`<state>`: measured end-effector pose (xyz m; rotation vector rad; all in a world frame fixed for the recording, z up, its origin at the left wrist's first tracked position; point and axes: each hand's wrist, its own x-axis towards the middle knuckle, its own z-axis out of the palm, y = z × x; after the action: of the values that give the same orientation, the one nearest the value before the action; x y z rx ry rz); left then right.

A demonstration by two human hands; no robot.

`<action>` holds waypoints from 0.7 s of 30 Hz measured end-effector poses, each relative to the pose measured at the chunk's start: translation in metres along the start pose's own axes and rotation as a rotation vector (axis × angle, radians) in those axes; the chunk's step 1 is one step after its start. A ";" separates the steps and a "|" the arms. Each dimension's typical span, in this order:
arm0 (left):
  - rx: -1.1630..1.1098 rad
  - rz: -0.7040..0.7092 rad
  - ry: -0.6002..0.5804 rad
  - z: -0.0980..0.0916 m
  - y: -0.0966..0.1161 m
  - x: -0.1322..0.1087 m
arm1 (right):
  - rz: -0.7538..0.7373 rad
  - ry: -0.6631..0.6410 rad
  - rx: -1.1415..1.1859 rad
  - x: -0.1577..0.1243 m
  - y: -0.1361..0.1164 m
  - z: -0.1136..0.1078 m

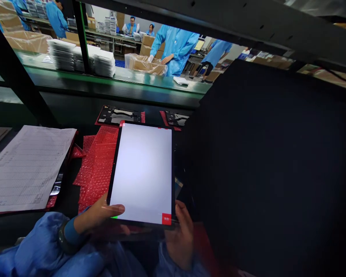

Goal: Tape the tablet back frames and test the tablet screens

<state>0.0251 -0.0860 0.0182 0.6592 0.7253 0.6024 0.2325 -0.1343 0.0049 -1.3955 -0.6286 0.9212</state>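
A tablet (pixel 144 169) with a lit, nearly white screen is tilted up in front of me, a red box at its lower right corner and a small green mark at its lower left. My left hand (pixel 99 213) grips the lower left corner, thumb lying over the screen. At the lower right edge, my right hand (pixel 181 234) holds the tablet from the side, its fingers partly hidden behind it. Red bubble-wrap pouches (pixel 99 165) lie to the left of the tablet.
Printed sheets (pixel 29 165) lie at the left. Two opened device parts (pixel 119 115) rest on red wrap behind the tablet. A large black panel (pixel 271 165) fills the right. Beyond the frame post (pixel 83 34), stacked white items (pixel 62 55) and people in blue show.
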 end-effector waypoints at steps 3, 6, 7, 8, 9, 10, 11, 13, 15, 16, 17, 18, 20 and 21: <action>0.013 0.020 0.006 0.000 0.001 -0.001 | -0.091 0.018 -0.063 0.001 0.015 -0.009; 0.023 0.027 -0.021 0.000 -0.001 -0.002 | -0.202 0.064 -0.114 0.001 0.035 -0.022; 0.008 0.028 -0.029 -0.001 -0.002 -0.002 | -0.242 0.078 -0.153 0.001 0.041 -0.026; -0.021 0.026 -0.034 -0.001 -0.004 -0.001 | -0.273 0.083 -0.199 0.001 0.046 -0.031; -0.055 0.022 -0.035 -0.001 -0.005 0.000 | -0.297 0.085 -0.242 0.000 0.050 -0.034; -0.088 0.014 -0.035 -0.001 -0.006 0.000 | -0.310 0.079 -0.278 0.000 0.052 -0.037; -0.112 0.005 -0.036 -0.001 -0.007 0.001 | -0.314 0.072 -0.300 -0.001 0.054 -0.040; -0.131 -0.014 -0.048 0.001 -0.008 0.002 | -0.324 0.074 -0.318 -0.001 0.055 -0.043; -0.119 -0.025 -0.062 0.002 -0.007 0.002 | -0.337 0.075 -0.341 -0.002 0.056 -0.045; -0.110 -0.025 -0.072 0.003 -0.006 0.001 | -0.345 0.070 -0.355 -0.002 0.057 -0.046; -0.103 -0.020 -0.076 0.004 -0.005 0.001 | -0.356 0.066 -0.367 -0.002 0.058 -0.047; -0.096 -0.018 -0.075 0.006 -0.004 0.001 | -0.368 0.062 -0.377 -0.002 0.058 -0.047; -0.079 -0.012 -0.061 0.008 -0.003 0.001 | -0.394 0.059 -0.395 -0.002 0.059 -0.048; -0.062 -0.013 -0.050 0.009 -0.002 0.000 | -0.401 0.059 -0.404 -0.001 0.058 -0.047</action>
<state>0.0326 -0.0896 0.0222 0.6096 0.6615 0.5920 0.2608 -0.1643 -0.0567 -1.5652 -1.0464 0.4440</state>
